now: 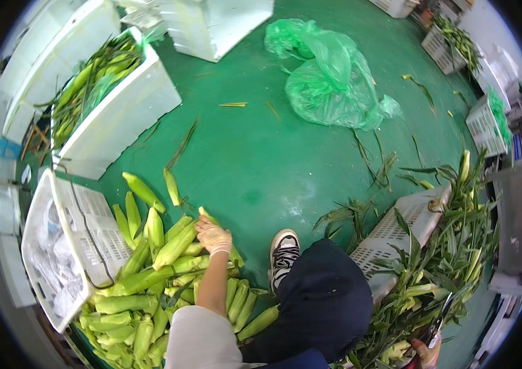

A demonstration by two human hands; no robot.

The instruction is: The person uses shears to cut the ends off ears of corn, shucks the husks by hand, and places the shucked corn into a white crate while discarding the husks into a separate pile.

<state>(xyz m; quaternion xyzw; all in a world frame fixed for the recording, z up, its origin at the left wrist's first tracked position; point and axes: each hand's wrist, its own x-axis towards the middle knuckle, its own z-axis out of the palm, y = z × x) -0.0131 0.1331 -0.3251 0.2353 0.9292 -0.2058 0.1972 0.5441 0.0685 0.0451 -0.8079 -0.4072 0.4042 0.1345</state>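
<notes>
My left hand [213, 236], in a thin pale glove, is closed around a green ear of corn [235, 256] at the edge of a pile. The ear's pale tip shows past my fingers. Under and around my left forearm lies the pile of husked-green corn ears [129, 302]. At the lower right, my right hand [424, 354] grips a metal-bladed cutting tool [440, 318], its blade pointing up and away. Its handle is mostly hidden. Beside it spreads a heap of loose corn leaves and trimmings [418, 292].
A white crate [104, 215] lined with plastic stands left of the pile, a foam box [129, 101] of corn beyond it. A green plastic bag [335, 86] lies on the green floor. Another crate [390, 237] sits beside the leaves. My shoe [284, 255] is between both heaps.
</notes>
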